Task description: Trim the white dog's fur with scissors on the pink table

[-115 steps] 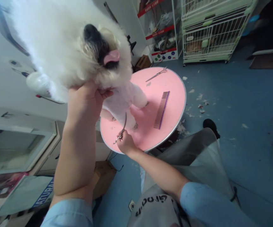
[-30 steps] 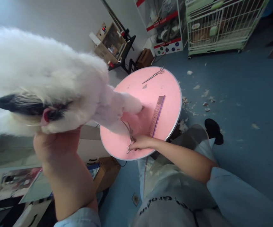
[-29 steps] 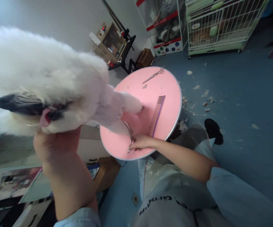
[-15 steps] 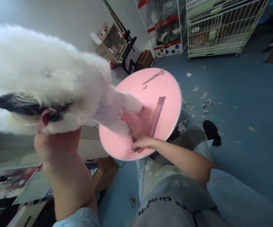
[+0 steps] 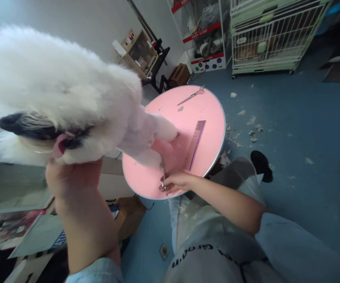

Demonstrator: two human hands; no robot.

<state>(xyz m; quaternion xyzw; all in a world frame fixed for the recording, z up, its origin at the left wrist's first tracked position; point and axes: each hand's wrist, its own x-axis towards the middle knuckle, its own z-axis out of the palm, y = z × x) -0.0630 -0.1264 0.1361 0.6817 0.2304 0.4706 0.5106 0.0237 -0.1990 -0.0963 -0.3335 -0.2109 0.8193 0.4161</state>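
Note:
A fluffy white dog (image 5: 55, 98) stands on a round pink grooming table (image 5: 208, 110), its head raised close to the camera. My left hand (image 5: 72, 177) is closed under the dog's chin and holds the head up. My right hand (image 5: 177, 181) grips curved scissors (image 5: 163, 177) at the near edge of the table, their blades against the dog's front paw (image 5: 149, 157). A purple comb (image 5: 194, 144) lies on the table just right of that hand. Straight scissors (image 5: 191, 95) lie at the table's far edge.
White fur clippings (image 5: 251, 125) are scattered on the blue floor right of the table. A green-and-white wire cage (image 5: 264, 39) and a shelf unit (image 5: 205, 35) stand at the back. A cardboard box (image 5: 128, 214) sits under the table's near left side.
The dog's head has swung from the upper middle to the left. My right hand with the curved scissors has shifted right along the near edge, the blades turning more upright at the paw.

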